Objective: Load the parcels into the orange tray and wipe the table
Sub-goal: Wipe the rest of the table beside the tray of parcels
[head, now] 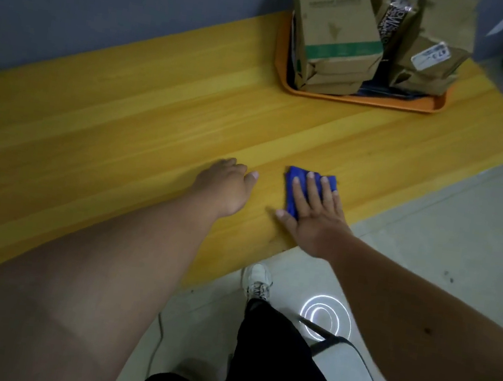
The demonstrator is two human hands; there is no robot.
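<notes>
An orange tray (363, 98) stands at the far right of the yellow wooden table (129, 128), stacked with brown cardboard parcels (337, 31) and paper bags (429, 63). My right hand (316, 214) lies flat, fingers spread, pressing a folded blue cloth (294, 185) onto the table near its front edge. My left hand (228, 187) rests on the table just left of the cloth, its fingers curled under and holding nothing.
A grey wall runs behind the table. The table's front edge is close to my right wrist. Below it are a tiled floor, my white shoe (258, 281), a thin cable (157, 345) and a white object with a glowing ring (326, 318).
</notes>
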